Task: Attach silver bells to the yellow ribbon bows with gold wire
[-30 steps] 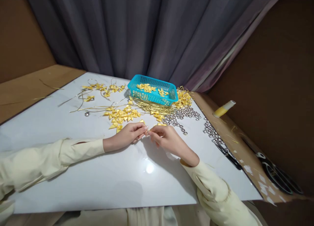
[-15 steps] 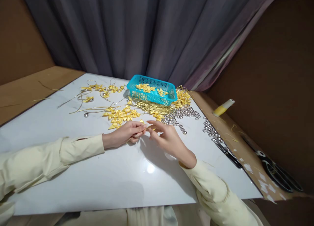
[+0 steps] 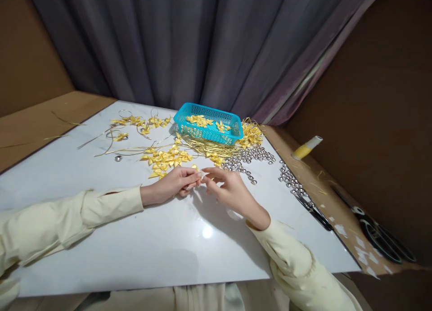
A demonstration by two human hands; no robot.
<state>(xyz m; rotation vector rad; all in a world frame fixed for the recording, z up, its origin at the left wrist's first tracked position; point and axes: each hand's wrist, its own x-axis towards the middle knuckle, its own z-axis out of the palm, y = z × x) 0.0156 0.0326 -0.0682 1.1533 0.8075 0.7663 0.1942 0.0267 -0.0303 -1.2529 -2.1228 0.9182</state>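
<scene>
My left hand [image 3: 177,181] is closed in a pinch, thumb against the fingers, above the white tabletop [image 3: 141,243]. My right hand [image 3: 231,189] comes in from the other side, its thumb and forefinger closed at the left fingertips. A tiny pale piece shows where the fingertips meet, too small to name. One yellow petal [image 3: 195,166] peeks out just behind the left thumb; whether it is held I cannot tell. Just beyond my hands lie a heap of folded yellow ribbon petals [image 3: 167,158] and scattered shiny silver beads or gems [image 3: 238,165].
A blue plastic basket [image 3: 208,133] with yellow flowers inside stands at the back. Gold wires [image 3: 212,147] lie in front of it, and wired yellow flowers [image 3: 135,121] to the left. On the right are a thread cone [image 3: 307,148], a dark-handled tool [image 3: 312,209] and black-handled scissors [image 3: 384,239].
Both hands keep almost the same place. A thin yellow strand between the fingertips no longer shows, and a small pale piece is seen there instead. The fingers have shifted slightly.
</scene>
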